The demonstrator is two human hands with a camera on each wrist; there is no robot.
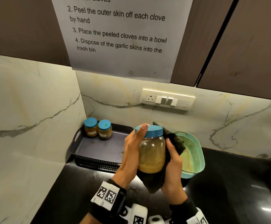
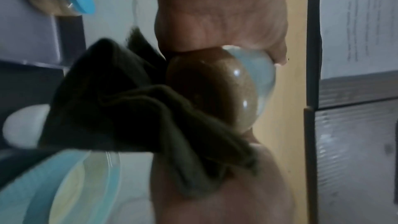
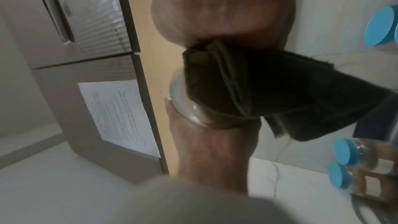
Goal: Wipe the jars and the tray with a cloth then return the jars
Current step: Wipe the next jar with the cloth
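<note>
A large jar (image 1: pixel 151 152) with a blue lid and tan contents is held up above the counter. My left hand (image 1: pixel 131 149) grips its left side, thumb up against the lid. My right hand (image 1: pixel 173 159) holds a dark cloth (image 1: pixel 175 139) wrapped against the jar's right side and bottom. Two small blue-lidded jars (image 1: pixel 91 127) (image 1: pixel 105 129) stand in the back left corner of the grey tray (image 1: pixel 99 148). In the left wrist view the cloth (image 2: pixel 129 108) bunches over the jar (image 2: pixel 226 88). In the right wrist view the cloth (image 3: pixel 269 91) covers most of the jar (image 3: pixel 183 98).
A teal perforated basket (image 1: pixel 194 152) sits on the black counter (image 1: pixel 236 183) just right of my hands. Marble walls meet in the corner behind the tray. A switch panel (image 1: pixel 167 99) and a taped paper sheet (image 1: pixel 120 38) hang above, under the cabinets.
</note>
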